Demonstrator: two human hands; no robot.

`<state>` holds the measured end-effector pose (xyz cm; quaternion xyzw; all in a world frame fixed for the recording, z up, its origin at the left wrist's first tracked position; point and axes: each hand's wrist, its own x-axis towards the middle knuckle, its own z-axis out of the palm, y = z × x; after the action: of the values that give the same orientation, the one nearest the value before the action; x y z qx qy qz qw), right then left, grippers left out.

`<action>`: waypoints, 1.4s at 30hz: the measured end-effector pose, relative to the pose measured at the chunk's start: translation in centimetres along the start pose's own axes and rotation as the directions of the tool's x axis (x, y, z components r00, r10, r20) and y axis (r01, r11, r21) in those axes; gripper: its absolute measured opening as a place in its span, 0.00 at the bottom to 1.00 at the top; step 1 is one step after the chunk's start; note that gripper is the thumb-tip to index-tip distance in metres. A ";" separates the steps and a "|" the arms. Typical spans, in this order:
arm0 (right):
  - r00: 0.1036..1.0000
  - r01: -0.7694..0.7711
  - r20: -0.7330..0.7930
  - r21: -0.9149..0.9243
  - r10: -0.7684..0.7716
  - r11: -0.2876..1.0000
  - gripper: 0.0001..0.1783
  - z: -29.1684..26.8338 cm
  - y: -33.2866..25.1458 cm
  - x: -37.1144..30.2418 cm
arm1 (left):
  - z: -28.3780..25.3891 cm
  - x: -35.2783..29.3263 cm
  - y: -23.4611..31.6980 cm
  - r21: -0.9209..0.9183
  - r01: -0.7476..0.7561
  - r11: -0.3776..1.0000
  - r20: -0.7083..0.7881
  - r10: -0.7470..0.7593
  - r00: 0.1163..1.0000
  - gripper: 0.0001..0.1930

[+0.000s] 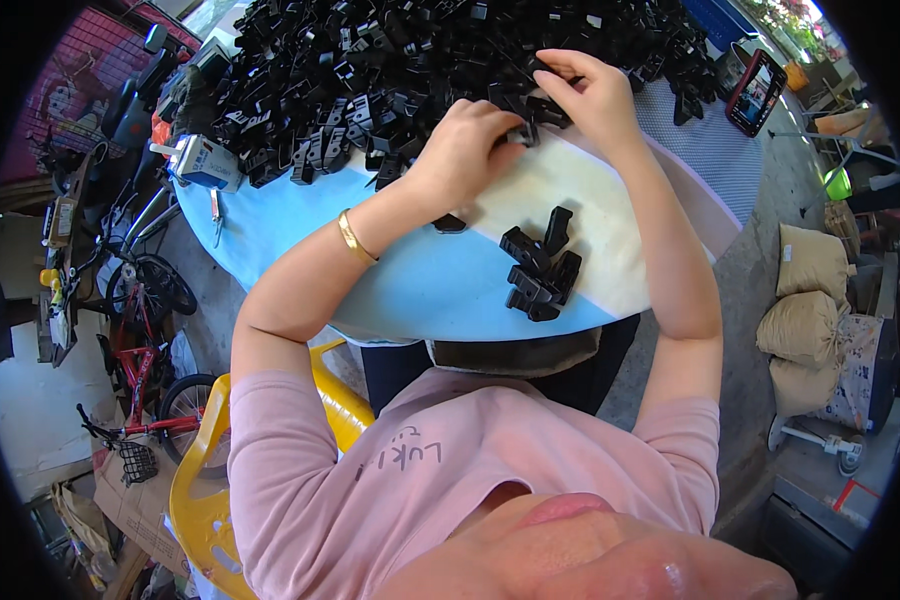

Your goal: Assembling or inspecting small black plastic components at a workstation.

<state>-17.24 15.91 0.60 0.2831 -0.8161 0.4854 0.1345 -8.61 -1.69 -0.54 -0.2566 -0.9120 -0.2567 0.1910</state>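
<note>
A big heap of small black plastic clips (340, 60) covers the far part of the table (400, 290). At the heap's near edge, my left hand (467, 150) curls its fingers and thumb round one black plastic clip (527, 132). Slightly farther off and to the right, my right hand (595, 98) has thumb and forefinger brought close together at the clips; what is between the tips is too dark to make out. Nearer me, several black clips (543, 265) lie in a small group. A single clip (449, 223) sits below my left wrist.
On the table's left edge stand a blue-and-white box (210, 163) and a small metal item (216, 206). A phone (757, 93) is propped at the far right. Beside me are a yellow chair (200, 480), a red bicycle (142, 385) and stuffed sacks (805, 325).
</note>
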 end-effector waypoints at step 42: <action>0.887 0.441 0.061 -0.410 -0.458 0.799 0.08 2.3 0.7 0.5 | -7.0 -1.8 3.6 -0.194 -0.155 0.969 0.493 0.233 0.838 0.29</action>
<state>-17.94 13.99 -0.81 0.4235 -0.8063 0.2621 0.3192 -3.63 -3.69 5.46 -0.4200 -0.8777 -0.2247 -0.0527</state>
